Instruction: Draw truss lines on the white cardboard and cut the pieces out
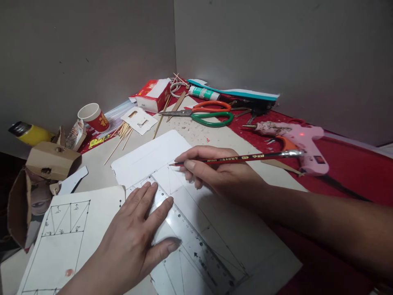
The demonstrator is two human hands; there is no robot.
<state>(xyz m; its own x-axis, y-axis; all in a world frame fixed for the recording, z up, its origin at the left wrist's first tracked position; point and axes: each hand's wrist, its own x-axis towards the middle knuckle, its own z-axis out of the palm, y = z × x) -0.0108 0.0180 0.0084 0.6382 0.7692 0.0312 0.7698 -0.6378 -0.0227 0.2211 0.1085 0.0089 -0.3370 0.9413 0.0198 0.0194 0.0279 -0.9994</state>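
Note:
My left hand (pixel 138 229) lies flat with its fingers spread, pressing a clear plastic ruler (pixel 187 229) onto a white sheet of paper (pixel 251 241). Thin pencil lines forming triangles and long strips are drawn on that sheet. Between the thumb and fingers of my right hand (pixel 215 168) is a dark red and black pencil (pixel 245 158). Its tip is at the paper, just beyond the ruler's far end. At the lower left lies another sheet with a drawn truss pattern (pixel 61 250), partly covered by my left forearm.
Scissors (pixel 211 114) with orange and green handles lie at the back. A pink glue gun (pixel 310 147) with a red light is at right. Further left stand a red paper cup (pixel 95 116), thin wooden sticks (pixel 124 135), a tissue pack (pixel 152 95) and cardboard pieces (pixel 52 159). Grey walls close the back.

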